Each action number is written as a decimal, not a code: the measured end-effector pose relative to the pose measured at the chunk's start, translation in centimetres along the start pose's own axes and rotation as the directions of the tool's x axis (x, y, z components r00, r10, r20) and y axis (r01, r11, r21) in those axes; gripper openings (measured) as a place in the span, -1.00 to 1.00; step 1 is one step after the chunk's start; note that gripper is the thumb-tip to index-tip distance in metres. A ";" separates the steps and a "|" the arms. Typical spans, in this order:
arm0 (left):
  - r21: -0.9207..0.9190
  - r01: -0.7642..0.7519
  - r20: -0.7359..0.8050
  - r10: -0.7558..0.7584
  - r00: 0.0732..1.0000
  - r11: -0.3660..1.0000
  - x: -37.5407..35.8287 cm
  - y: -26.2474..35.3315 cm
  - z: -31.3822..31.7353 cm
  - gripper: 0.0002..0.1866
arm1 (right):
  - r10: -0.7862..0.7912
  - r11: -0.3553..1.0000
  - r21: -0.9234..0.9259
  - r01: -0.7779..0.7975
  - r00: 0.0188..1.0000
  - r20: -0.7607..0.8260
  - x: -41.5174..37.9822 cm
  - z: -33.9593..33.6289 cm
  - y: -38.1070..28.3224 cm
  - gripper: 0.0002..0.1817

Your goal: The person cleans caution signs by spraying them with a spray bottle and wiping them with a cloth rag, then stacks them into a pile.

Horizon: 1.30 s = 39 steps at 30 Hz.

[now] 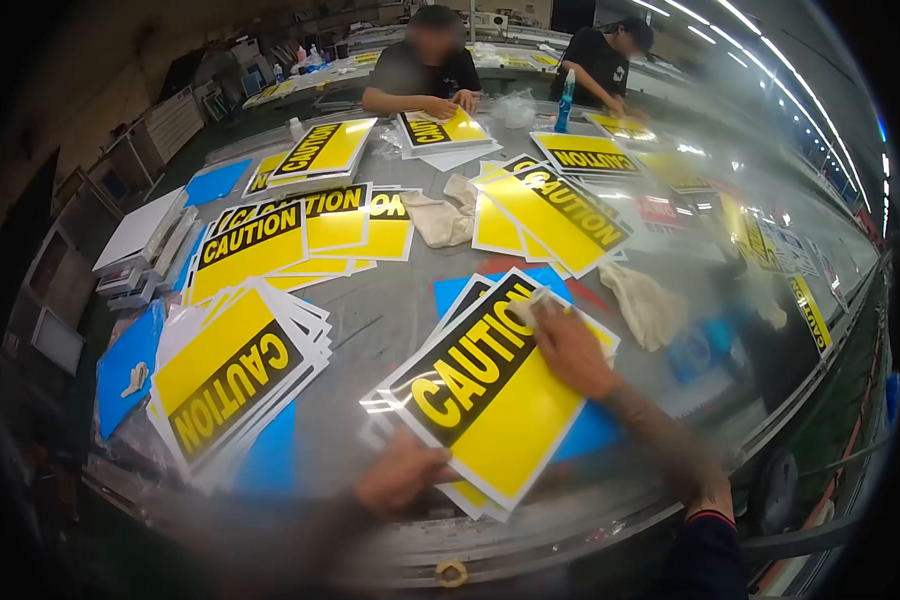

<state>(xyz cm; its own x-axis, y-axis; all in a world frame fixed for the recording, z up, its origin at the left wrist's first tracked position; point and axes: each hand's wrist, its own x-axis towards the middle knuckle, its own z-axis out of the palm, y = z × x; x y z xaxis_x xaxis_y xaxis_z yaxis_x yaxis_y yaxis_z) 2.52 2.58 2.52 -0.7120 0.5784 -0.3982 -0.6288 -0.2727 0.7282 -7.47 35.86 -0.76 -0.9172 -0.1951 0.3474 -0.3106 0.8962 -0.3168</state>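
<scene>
In front of me lies a yellow and black caution sign (515, 420) on a small stack of similar signs, slanted on the table. My left hand (405, 475), slightly blurred, grips the sign's lower left edge. Pressed on the black band near the sign's top is my right hand (575, 352), its fingers closed on a pale cloth (543, 303). The cloth is mostly hidden by the fingers and covers the last letter. Blue sheets (585, 432) show beneath the stack. To the right of it lies a crumpled cream rag (642, 305).
Fanned caution signs (235, 375) lie at left, with more piles (250, 245) behind. Another stack (560, 215) and a cloth (445, 215) lie beyond my hands. A blue spray bottle (566, 100) stands near two people (430, 70) across the table. White boxes (140, 240) sit at the left edge.
</scene>
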 end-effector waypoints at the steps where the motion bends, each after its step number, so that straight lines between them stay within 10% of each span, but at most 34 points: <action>1: -0.013 -0.007 -0.004 0.007 1.000 1.000 0.0 0.4 0.3 -0.34 | 0.010 0.991 0.130 -0.026 0.992 0.124 -1.3 0.1 -2.1 -0.55; 3: 0.024 0.026 -0.017 -0.026 1.000 0.999 0.1 0.6 0.1 -0.32 | -0.355 0.932 0.122 0.340 0.926 0.130 -3.1 -0.2 -6.0 -0.51; 10: 0.090 0.054 -0.088 -0.046 0.995 0.994 -0.1 1.0 0.7 -0.38 | -0.125 0.978 -0.174 0.113 0.991 -0.055 1.9 1.9 2.3 -0.51; 13: 0.022 0.043 -0.065 -0.041 0.997 0.999 0.0 0.7 0.3 -0.36 | -0.335 0.936 0.174 0.306 0.926 0.172 -1.5 1.1 -4.8 -0.46; 19: 0.118 0.035 -0.067 -0.027 0.997 0.992 0.4 0.2 0.1 -0.32 | -0.189 0.973 -0.150 0.173 0.977 -0.097 3.7 2.1 3.3 -0.53; 23: 0.115 0.029 -0.079 -0.019 0.997 0.993 0.7 0.2 -0.3 -0.30 | -0.387 0.920 0.110 0.375 0.914 0.120 0.3 2.8 -3.8 -0.47; 25: 0.119 0.049 -0.108 -0.036 0.993 0.992 0.5 0.0 -0.2 -0.33 | -0.195 0.980 0.003 0.197 0.965 0.177 2.9 2.7 0.0 -0.49; 39: 0.112 0.018 -0.130 -0.003 0.991 0.994 0.4 0.2 0.5 -0.38 | -0.185 0.982 0.051 0.181 0.979 0.083 4.4 4.8 -1.5 -0.44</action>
<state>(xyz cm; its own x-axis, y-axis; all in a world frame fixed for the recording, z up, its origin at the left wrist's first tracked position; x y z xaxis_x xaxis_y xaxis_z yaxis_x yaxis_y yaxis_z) 2.20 3.15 2.79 -0.7446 0.4743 -0.4697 -0.6025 -0.1749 0.7787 -12.27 31.77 -2.98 -0.8613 -0.3898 0.3260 -0.4841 0.8246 -0.2928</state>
